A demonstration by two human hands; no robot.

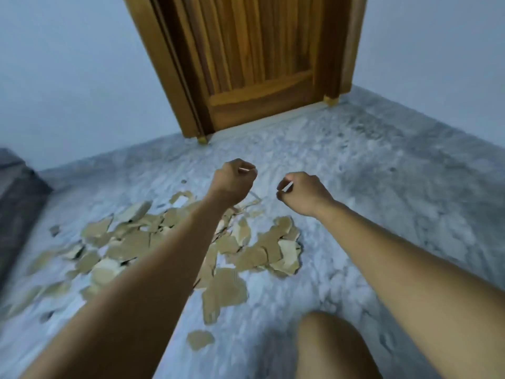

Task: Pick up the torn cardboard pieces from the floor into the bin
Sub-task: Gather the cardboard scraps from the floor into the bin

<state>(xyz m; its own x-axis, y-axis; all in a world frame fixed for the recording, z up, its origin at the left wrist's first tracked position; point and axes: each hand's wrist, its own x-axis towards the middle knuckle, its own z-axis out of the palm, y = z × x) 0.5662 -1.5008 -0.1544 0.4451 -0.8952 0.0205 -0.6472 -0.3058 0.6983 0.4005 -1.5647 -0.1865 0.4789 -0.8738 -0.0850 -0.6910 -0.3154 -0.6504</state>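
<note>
Cardboard pieces (pixel 226 291): torn and brown, they lie flat on the floor close in front of the person. One single piece (pixel 200 339) lies nearest, apart from the others. The main heap spreads under both forearms, more to the left side.
Knee (pixel 330 348): bare, at the lower edge, to the right of the nearest piece.
Floor (pixel 382 214): mottled grey and white.
Left arm: stretched forward over the heap.
Left hand (pixel 235 180): above the far edge of the heap, fingers curled tight, pinching a thin pale sliver (pixel 244 169) at its top.
Right hand (pixel 303 192): just beside the left one but not touching it. Its fingers are curled, and the thumb and fingers pinch a small pale scrap (pixel 287 186).
Dark object (pixel 19 203): on the floor at the left edge, blurred; I cannot tell what it is.
Door (pixel 259 64): wooden, beyond both hands.
Wall (pixel 68 77): pale blue-grey, on both sides of the door.
</note>
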